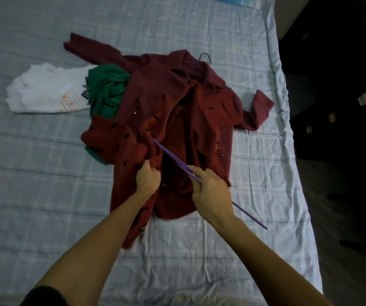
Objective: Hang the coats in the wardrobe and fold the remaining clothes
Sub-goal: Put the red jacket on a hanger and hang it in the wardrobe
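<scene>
The left hand [147,178] is clenched on a fold of the red coat [120,138], pinching the cloth at the front opening and lifting its edge a little. The right hand [210,191], just beside it, grasps the purple hanger [173,159] near the middle of its length.

The hanger's long axis runs on a diagonal, from far left to near right. Its far end is tucked under the fold that the left hand holds; its near end sticks out past the right wrist, over the bed [45,206]. So the coat lies straight ahead of both hands, and the opening sits between them, closer to the left hand. Judging by this, the next move turns on sliding the hanger further along that same diagonal into the shoulder, with the right hand pushing and the left keeping the cloth open.

Beyond the hands, the red coat lies partly over a maroon coat [155,71], at whose collar the hook of a 2nd hanger [204,59] shows. To the left lie 2 more pieces, a green garment [107,89] and a white garment [45,89], both unfolded.
</scene>
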Available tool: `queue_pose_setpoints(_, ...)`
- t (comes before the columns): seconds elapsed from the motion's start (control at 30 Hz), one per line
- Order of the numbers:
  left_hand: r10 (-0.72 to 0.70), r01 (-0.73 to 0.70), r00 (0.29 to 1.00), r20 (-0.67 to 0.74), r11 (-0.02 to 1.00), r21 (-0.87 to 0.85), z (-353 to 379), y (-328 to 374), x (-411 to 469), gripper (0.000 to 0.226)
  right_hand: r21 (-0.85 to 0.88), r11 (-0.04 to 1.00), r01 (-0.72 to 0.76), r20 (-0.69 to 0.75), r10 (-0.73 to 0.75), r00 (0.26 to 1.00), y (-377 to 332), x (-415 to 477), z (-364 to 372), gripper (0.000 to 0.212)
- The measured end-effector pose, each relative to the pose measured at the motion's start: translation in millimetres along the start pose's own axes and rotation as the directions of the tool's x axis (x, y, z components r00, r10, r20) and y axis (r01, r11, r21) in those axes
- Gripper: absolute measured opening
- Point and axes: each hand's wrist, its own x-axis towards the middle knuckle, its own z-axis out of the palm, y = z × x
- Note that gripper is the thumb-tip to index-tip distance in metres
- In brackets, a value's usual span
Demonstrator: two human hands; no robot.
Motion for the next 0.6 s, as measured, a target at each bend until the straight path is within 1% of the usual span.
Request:
queue_pose_setpoints(0.07,-0.033,0.025,0.998,-0.055,0.990,-0.136,-24.9,28.3,-4.3,0.029,0.028,0.999,-0.019,-0.010,0.019,1.000,-5.0,-0.1,-10.7,0.031)
queue_pose_setpoints(0.1,-0.029,0.013,0.996,-0.082,0.980,-0.196,-40.1,42.3,-6.8,0.027,0.061,0.998,-0.034,-0.014,0.034,0.999,-8.3,-0.3,-17.7,0.030)
queue_pose_setpoints(0.17,0.003,-0.029,0.995,-0.101,0.966,-0.259,-72.6,64.4,-11.8,0.022,0.152,0.986,-0.064,-0.028,0.069,0.997,-15.0,-1.0,-33.2,0.026)
queue_pose_setpoints(0.23,0.063,-0.087,0.993,-0.102,0.962,-0.259,-103.9,82.6,-17.2,0.018,0.214,0.974,-0.073,-0.039,0.083,0.996,-21.0,-1.7,-50.3,0.024)
queue_pose_setpoints(0.3,0.101,-0.130,0.988,-0.117,0.953,-0.273,-132.6,102.8,-26.2,0.018,0.250,0.966,-0.064,-0.054,0.080,0.995,-26.0,-2.0,-69.5,0.025)
queue_pose_setpoints(0.37,0.158,-0.202,0.974,-0.164,0.932,-0.301,-157.4,124.8,-37.5,0.019,0.270,0.962,-0.041,-0.062,0.060,0.996,-30.3,-1.0,-90.7,0.024)
queue_pose_setpoints(0.5,0.289,-0.355,0.912,-0.290,0.912,-0.207,-199.3,169.3,-68.2,0.021,0.238,0.971,0.018,-0.028,-0.012,1.000,-44.2,-2.4,-132.1,0.022)
queue_pose_setpoints(0.6,0.376,-0.429,0.883,-0.280,0.890,-0.158,-224.3,203.6,-99.8,0.020,0.259,0.964,0.058,-0.019,-0.055,0.998,-59.8,-2.9,-150.6,0.022)
